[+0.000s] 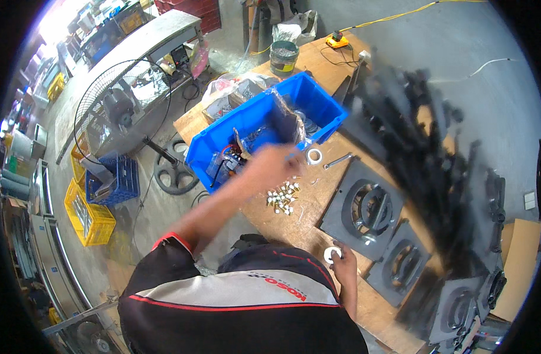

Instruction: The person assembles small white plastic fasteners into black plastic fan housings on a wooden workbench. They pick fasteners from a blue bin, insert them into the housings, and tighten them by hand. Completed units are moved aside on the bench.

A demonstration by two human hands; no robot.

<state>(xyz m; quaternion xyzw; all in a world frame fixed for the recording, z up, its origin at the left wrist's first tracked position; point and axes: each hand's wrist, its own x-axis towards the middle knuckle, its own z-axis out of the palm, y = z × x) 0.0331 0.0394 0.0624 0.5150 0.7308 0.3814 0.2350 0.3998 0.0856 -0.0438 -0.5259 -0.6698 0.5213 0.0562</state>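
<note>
Your right hand has a tight grip on a white ring. Your left hand reaches over the blue bin; its grip is too blurred to tell.

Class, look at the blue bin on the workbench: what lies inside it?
The blue bin holds clear plastic bags and small dark parts, too blurred to identify. The left hand reaches over its near edge, covering what lies beneath; the bags hide the bottom.

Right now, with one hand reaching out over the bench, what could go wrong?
The left hand sweeps just above the loose pile of small white parts; it could scatter them. The right hand holds a white roll at the wooden bench's near edge, where it could drop off.
</note>
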